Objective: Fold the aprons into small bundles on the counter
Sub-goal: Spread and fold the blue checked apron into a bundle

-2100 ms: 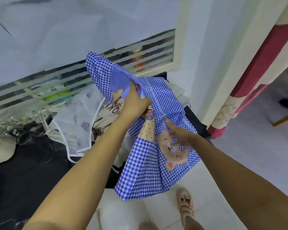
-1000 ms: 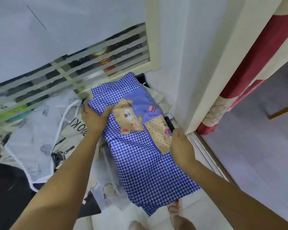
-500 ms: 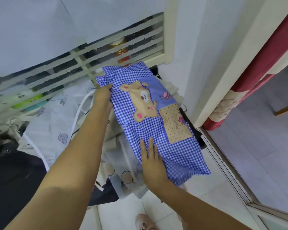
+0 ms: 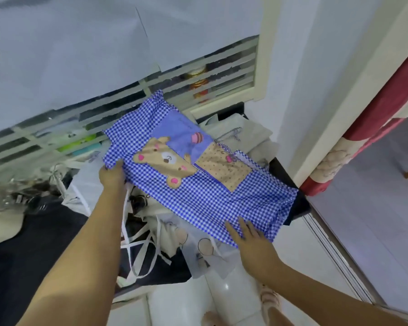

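Note:
A blue-and-white checked apron (image 4: 212, 198) with a bear patch and a dotted tan pocket lies spread in a long strip over a heap of other aprons on the dark counter (image 4: 33, 255). My left hand (image 4: 111, 176) grips its far-left edge near the bear's head. My right hand (image 4: 247, 238) lies flat, fingers straight, on the apron's near edge, which overhangs the counter's end.
Pale aprons with white ties (image 4: 146, 250) lie crumpled under and left of the checked one. A folded beige cloth (image 4: 250, 135) sits behind it by the wall. A slatted window (image 4: 198, 85) runs along the back. A red curtain (image 4: 363, 142) hangs right. White tiled floor (image 4: 186, 307) below.
The apron went from held up in the air to lying on the heap. My right hand slid down along it toward the near edge; my left keeps its grip at the far-left edge.

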Demonstrator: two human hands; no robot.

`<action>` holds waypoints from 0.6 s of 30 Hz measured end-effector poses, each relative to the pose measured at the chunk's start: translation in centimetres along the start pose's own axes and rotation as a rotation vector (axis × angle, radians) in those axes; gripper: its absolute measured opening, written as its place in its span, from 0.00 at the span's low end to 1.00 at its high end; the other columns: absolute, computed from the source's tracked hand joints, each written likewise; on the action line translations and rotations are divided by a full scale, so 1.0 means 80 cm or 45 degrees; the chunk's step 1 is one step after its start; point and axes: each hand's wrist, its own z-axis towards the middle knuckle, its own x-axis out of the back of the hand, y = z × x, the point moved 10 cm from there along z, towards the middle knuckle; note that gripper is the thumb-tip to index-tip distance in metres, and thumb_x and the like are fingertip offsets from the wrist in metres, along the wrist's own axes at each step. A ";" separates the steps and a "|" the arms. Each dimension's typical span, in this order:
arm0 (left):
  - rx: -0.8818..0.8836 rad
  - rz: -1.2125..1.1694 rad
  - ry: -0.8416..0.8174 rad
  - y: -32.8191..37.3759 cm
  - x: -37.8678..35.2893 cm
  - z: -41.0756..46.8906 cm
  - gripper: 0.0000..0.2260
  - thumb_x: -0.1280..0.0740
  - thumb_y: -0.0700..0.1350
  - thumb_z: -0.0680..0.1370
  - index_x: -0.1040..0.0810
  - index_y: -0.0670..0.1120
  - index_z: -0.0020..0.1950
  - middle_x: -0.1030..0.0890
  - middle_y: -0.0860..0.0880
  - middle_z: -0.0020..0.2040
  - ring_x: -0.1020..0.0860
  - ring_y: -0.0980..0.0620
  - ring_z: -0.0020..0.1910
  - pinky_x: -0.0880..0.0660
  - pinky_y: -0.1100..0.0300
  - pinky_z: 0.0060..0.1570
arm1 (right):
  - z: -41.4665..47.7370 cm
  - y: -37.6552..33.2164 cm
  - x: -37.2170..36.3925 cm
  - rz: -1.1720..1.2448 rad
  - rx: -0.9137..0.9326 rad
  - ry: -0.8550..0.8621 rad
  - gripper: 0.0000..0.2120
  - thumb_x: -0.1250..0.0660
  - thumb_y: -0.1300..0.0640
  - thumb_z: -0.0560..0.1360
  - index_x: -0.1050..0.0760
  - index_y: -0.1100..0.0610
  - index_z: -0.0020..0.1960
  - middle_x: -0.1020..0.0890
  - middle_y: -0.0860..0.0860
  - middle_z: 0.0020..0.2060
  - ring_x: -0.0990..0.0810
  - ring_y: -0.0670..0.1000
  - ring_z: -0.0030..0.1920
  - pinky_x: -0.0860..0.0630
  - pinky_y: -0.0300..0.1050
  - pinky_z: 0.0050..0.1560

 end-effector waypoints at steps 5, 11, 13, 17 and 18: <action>-1.231 0.942 -0.299 0.029 -0.065 -0.121 0.32 0.32 0.48 0.76 0.42 0.41 0.76 0.38 0.41 0.74 0.41 0.42 0.74 0.47 0.43 0.74 | -0.029 0.043 0.026 0.576 -0.229 0.112 0.38 0.48 0.27 0.72 0.27 0.56 0.65 0.25 0.51 0.62 0.26 0.52 0.62 0.30 0.42 0.60; -1.358 1.689 -0.987 -0.135 -0.162 -0.209 0.45 0.60 0.78 0.66 0.61 0.56 0.77 0.63 0.52 0.77 0.66 0.47 0.75 0.71 0.41 0.68 | -0.098 0.134 0.005 1.450 -1.200 0.274 0.29 0.23 0.44 0.65 0.33 0.60 0.53 0.27 0.56 0.51 0.25 0.55 0.48 0.26 0.48 0.50; -1.207 1.755 -0.990 -0.160 -0.160 -0.198 0.50 0.66 0.81 0.60 0.64 0.55 0.77 0.66 0.52 0.77 0.67 0.48 0.75 0.73 0.43 0.66 | -0.107 0.107 -0.035 1.932 -1.402 -0.016 0.25 0.26 0.47 0.69 0.30 0.62 0.55 0.23 0.58 0.54 0.23 0.57 0.52 0.25 0.50 0.53; -1.045 1.687 -0.931 -0.170 -0.149 -0.189 0.56 0.67 0.82 0.58 0.63 0.49 0.78 0.61 0.49 0.78 0.61 0.49 0.77 0.69 0.46 0.71 | -0.095 0.077 -0.053 2.296 -1.466 -0.078 0.31 0.24 0.50 0.66 0.29 0.65 0.63 0.21 0.58 0.58 0.22 0.59 0.57 0.23 0.53 0.53; -1.036 1.667 -0.924 -0.168 -0.147 -0.191 0.56 0.67 0.82 0.59 0.63 0.49 0.78 0.60 0.49 0.79 0.61 0.50 0.77 0.69 0.47 0.71 | -0.089 0.074 -0.049 2.313 -1.468 -0.048 0.32 0.23 0.51 0.65 0.28 0.65 0.62 0.20 0.58 0.56 0.21 0.59 0.55 0.22 0.53 0.52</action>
